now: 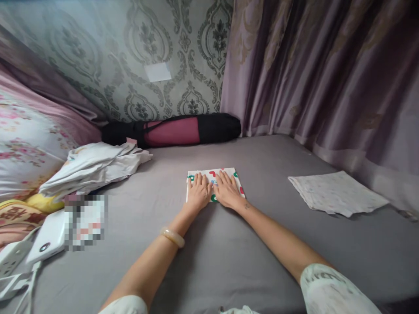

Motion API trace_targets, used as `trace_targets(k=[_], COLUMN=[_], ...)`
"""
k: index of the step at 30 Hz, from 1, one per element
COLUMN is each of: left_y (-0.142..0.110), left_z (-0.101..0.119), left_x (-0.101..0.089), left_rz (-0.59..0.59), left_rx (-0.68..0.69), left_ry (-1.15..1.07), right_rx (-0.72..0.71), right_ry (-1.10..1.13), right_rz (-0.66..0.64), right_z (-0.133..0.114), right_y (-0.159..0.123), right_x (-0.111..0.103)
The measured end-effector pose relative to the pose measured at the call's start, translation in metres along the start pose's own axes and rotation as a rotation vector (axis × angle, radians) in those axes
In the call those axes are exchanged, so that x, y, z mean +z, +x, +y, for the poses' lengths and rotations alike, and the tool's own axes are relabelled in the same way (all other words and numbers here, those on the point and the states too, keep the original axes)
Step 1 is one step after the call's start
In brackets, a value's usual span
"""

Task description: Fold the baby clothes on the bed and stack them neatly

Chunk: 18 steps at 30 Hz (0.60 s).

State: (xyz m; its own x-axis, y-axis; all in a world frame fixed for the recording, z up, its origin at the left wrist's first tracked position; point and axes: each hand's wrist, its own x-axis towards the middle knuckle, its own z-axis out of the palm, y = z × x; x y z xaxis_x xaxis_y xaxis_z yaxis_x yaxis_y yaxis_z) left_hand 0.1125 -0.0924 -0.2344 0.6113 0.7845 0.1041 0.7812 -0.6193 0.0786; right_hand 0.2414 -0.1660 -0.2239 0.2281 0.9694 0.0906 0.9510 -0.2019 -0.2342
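A small folded white cloth (pixel 225 172) with red, green and blue shapes lies on the grey bed sheet (pixel 229 261). Both my hands lie flat on it, side by side, fingers stretched out. My left hand (pixel 199 191) covers its left half and my right hand (pixel 227 190) covers its right half. A pale bangle (pixel 172 237) sits on my left wrist.
A folded white patterned cloth (pixel 337 193) lies to the right. A pile of white clothes (pixel 94 168) lies at the left, by floral bedding (pixel 26 144). A black and maroon rolled bag (pixel 173 129) rests against the wallpapered wall. Purple curtains (pixel 327 74) hang at right. White devices (pixel 46 244) sit at lower left.
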Motion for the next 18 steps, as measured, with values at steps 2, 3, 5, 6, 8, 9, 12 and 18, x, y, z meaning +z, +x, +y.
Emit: trace_targets(k=[2,3,5,6,8,9,12,18], left_y=[-0.003,-0.004,-0.004,-0.002,0.005,0.011,0.036,0.085], left_z=[0.007,0.009,0.008,0.005,-0.001,-0.006,-0.021,-0.048], left_x=[0.005,0.007,0.008,0.006,-0.002,-0.007,-0.023,-0.037], left_rz=[-0.015,-0.031,-0.043,-0.033,-0.009,-0.002,-0.020,-0.269], left_rx=[0.008,0.009,0.013,0.026,0.055,0.062,0.032,0.006], left_ry=[-0.024,-0.033,-0.041,-0.041,-0.049,-0.061,-0.106,-0.132], right_rx=[-0.009,-0.006,-0.006,-0.018,-0.054,-0.070,-0.074,-0.058], right_ry=[0.010,0.008,-0.002,-0.007,-0.017,-0.021,-0.043,-0.119], right_rz=[-0.017,-0.023,-0.032,-0.037,-0.047,-0.045,-0.013,-0.202], right_z=[-0.005,-0.006,-0.004,-0.003,0.001,0.004,0.014,0.037], right_y=[-0.002,-0.003,-0.001,0.002,0.011,0.018,0.043,0.082], right_x=[0.005,0.007,0.007,0.005,-0.003,-0.009,-0.024,-0.032])
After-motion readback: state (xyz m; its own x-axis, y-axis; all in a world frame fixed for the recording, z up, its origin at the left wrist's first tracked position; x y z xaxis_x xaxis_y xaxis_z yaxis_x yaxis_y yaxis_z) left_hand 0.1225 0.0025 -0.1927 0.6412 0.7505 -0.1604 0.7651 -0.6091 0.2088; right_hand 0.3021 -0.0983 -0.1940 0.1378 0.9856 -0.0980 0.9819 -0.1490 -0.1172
